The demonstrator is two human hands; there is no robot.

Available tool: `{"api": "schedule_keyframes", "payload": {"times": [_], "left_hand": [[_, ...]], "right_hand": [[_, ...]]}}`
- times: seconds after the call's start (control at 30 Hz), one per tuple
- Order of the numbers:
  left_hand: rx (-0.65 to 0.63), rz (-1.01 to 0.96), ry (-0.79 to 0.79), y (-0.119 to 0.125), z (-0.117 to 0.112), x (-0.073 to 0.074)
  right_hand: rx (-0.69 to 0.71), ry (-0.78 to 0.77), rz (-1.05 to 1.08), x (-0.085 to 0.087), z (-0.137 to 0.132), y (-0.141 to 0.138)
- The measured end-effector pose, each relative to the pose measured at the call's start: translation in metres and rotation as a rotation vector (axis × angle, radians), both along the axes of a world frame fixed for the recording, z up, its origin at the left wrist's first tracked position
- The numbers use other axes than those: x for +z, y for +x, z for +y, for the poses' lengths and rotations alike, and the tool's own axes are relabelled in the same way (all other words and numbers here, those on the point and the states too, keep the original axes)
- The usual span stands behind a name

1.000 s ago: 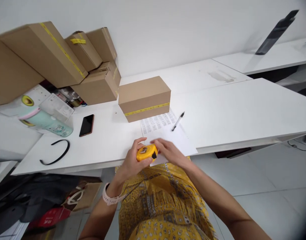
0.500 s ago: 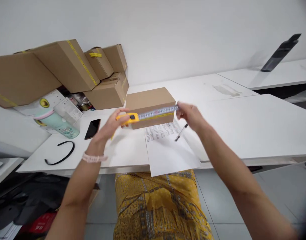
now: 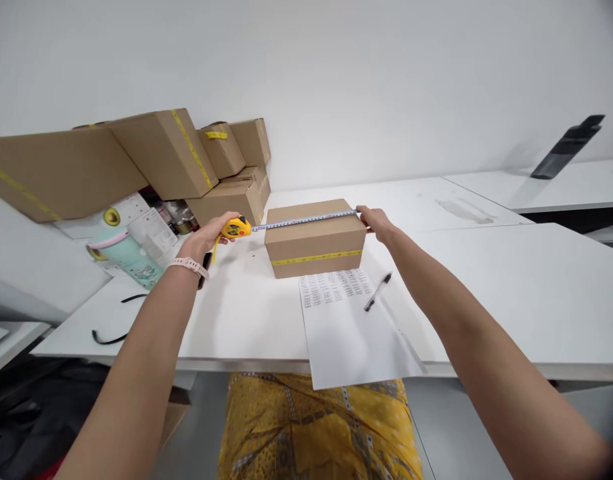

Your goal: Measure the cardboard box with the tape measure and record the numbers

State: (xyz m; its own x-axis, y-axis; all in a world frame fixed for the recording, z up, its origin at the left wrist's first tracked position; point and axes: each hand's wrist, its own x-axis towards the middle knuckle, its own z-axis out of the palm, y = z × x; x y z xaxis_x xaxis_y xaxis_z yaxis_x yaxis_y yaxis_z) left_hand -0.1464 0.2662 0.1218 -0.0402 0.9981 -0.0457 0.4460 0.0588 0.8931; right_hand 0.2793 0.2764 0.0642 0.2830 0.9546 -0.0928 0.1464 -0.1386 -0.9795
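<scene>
My left hand point(image 3: 213, 235) is closed around the yellow case of a tape measure point(image 3: 237, 227), just left of a cardboard box point(image 3: 319, 243). The blade runs out straight across the box's top, slanting slightly up to the right. At the box's right edge, my right hand point(image 3: 376, 221) pinches the blade's end. A strip of yellow tape crosses the front of this box. Under its near side lies a printed sheet of paper point(image 3: 351, 340) with rows of small text, and a pen point(image 3: 377, 292) rests on the sheet.
Several cardboard boxes point(image 3: 161, 153) are stacked at the back left. Before them stand a mint green tumbler point(image 3: 131, 257) and a black headband point(image 3: 109, 340); my left forearm partly covers a phone point(image 3: 205, 270). A dark bottle-like object point(image 3: 566, 148) stands far right. The sheet overhangs the table's front edge.
The tape blade has gone from in front of the box to across its top, pulled out longer. My hands are farther apart. The camera view has tilted up.
</scene>
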Motion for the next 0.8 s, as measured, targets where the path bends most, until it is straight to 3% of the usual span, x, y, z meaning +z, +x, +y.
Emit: {"api": "schedule_keyframes", "payload": {"times": [0.23, 0.37, 0.5, 0.8], "left_hand": [[-0.104, -0.005, 0.011, 0.023, 0.008, -0.003], [-0.132, -0.017, 0.002, 0.027, 0.005, -0.002], [-0.157, -0.018, -0.017, 0.027, 0.002, 0.000], [-0.159, -0.040, -0.072, 0.025, 0.015, -0.002]], "right_hand": [[0.144, -0.120, -0.105, 0.000, 0.000, -0.005], [0.190, -0.121, -0.053, -0.008, 0.005, -0.005], [0.175, -0.111, 0.045, -0.014, 0.006, -0.008], [0.129, -0.111, 0.040, -0.007, 0.000, -0.013]]}}
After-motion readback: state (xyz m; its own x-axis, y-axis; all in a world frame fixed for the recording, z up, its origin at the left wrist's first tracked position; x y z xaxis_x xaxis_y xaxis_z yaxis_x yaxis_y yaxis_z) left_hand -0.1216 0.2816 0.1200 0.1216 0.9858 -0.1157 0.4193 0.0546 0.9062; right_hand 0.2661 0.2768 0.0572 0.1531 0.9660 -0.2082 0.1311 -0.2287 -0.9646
